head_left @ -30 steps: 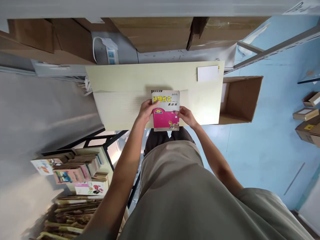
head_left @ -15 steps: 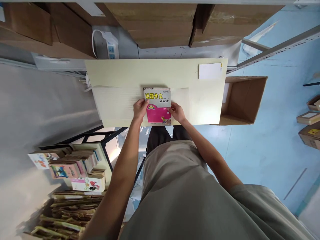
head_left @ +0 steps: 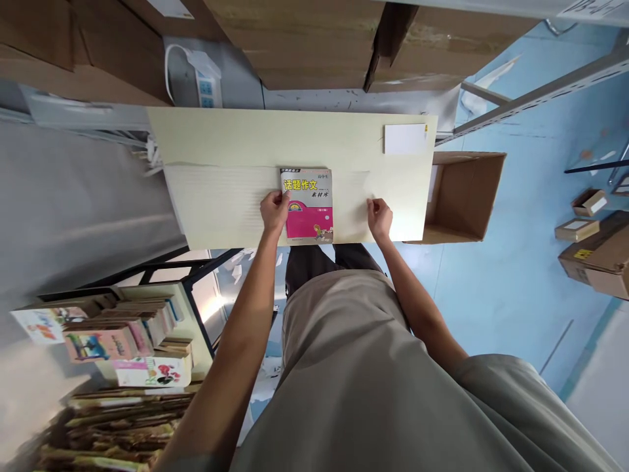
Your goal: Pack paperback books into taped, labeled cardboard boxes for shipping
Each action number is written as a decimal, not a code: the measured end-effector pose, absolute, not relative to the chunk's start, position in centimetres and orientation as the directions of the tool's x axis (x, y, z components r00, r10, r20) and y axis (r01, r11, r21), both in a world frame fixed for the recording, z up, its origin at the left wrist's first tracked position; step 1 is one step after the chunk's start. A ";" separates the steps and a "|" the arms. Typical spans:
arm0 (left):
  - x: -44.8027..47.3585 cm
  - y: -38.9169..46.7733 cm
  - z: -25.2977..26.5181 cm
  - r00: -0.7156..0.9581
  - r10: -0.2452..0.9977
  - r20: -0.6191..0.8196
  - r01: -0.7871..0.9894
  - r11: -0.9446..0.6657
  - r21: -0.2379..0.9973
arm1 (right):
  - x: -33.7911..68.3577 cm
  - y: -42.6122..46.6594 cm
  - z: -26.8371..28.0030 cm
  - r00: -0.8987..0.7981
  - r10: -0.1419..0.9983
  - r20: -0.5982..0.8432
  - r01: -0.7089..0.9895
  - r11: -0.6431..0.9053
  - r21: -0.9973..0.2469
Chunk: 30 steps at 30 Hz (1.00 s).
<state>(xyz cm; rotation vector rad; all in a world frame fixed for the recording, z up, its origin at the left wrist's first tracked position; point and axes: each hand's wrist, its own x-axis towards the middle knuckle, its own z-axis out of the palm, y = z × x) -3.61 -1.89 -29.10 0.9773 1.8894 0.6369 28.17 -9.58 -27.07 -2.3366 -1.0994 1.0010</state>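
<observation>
Book (head_left: pixel 308 206): cover up over the sheet (head_left: pixel 221 200), by the person's edge of the surface (head_left: pixel 255 137); from here I can't tell whether it lies flat or is slightly raised.
Left grip (head_left: pixel 274 213): pinching the book's left edge, thumb on the cover.
Right grip (head_left: pixel 381 219): well apart from the book, fingertips pressed together, pinching the sheet's right edge.
Sheet: thin and pale, showing on both sides of the book.
Card (head_left: pixel 405 139): white, near the surface's far right corner.
Carton (head_left: pixel 469 187): open, just beside the surface's right end.
</observation>
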 end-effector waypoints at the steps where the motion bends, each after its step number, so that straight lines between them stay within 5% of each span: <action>1: -3.3 -1.8 -29.2 -0.301 0.825 -0.478 0.358 0.562 0.746 | 28.3 -9.4 -27.1 0.445 0.785 -0.432 0.514 -0.619 -0.594; 7: -0.7 -1.1 -29.8 -0.302 0.822 -0.483 0.307 0.564 0.766 | 30.1 -7.8 -26.3 0.444 0.800 -0.403 0.516 -0.596 -0.615; 13: -0.8 -0.9 -30.0 -0.269 0.863 -0.427 0.458 0.505 0.732 | 28.7 -8.4 -23.2 0.385 0.861 -0.333 0.540 -0.503 -0.675; 19: -0.8 -2.7 -29.2 -0.338 0.856 -0.392 0.500 0.516 0.696 | 21.8 -7.6 -20.8 0.167 0.917 -0.361 0.464 -0.396 -0.792; 30: 2.5 -8.6 -27.2 -0.274 0.898 -0.343 0.612 0.438 0.659 | 14.9 -2.6 -24.5 -0.169 0.818 -0.549 0.739 -0.264 -0.620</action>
